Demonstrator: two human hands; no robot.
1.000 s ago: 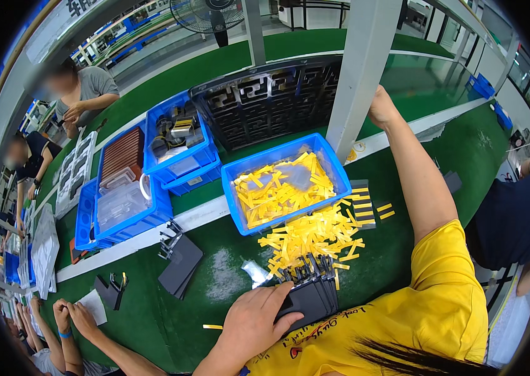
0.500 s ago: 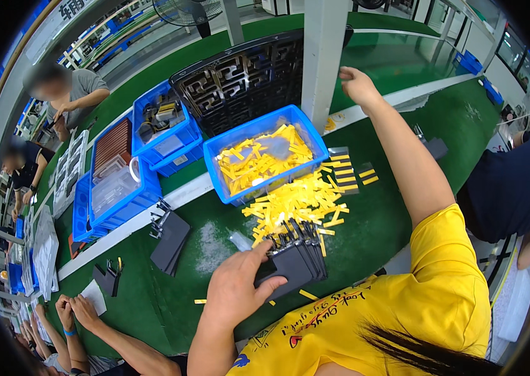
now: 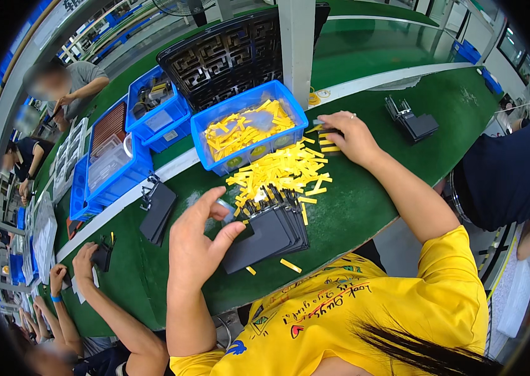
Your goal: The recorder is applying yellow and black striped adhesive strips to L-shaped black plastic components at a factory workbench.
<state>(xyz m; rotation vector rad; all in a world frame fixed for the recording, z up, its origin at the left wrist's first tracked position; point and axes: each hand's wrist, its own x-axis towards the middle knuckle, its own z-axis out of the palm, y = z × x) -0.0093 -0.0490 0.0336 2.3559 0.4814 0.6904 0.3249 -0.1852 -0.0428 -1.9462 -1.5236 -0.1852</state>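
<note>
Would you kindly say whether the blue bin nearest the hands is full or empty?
Partly filled: yellow strips lie inside the blue bin, below its rim.

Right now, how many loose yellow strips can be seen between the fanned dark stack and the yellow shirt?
2: a short strip beside the dark stack, and a longer strip farther right. Some may be hidden under the stack.

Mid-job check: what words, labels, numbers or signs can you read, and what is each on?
Yellow fabric T-shirt: dark handwriting-style lettering, not copied out.
Pale flat panel, upper left: large dark characters, not copied out.
White rectangular label on blue plastic bin: too small to read.
Black flat rectangular pieces: no text visible.
</note>
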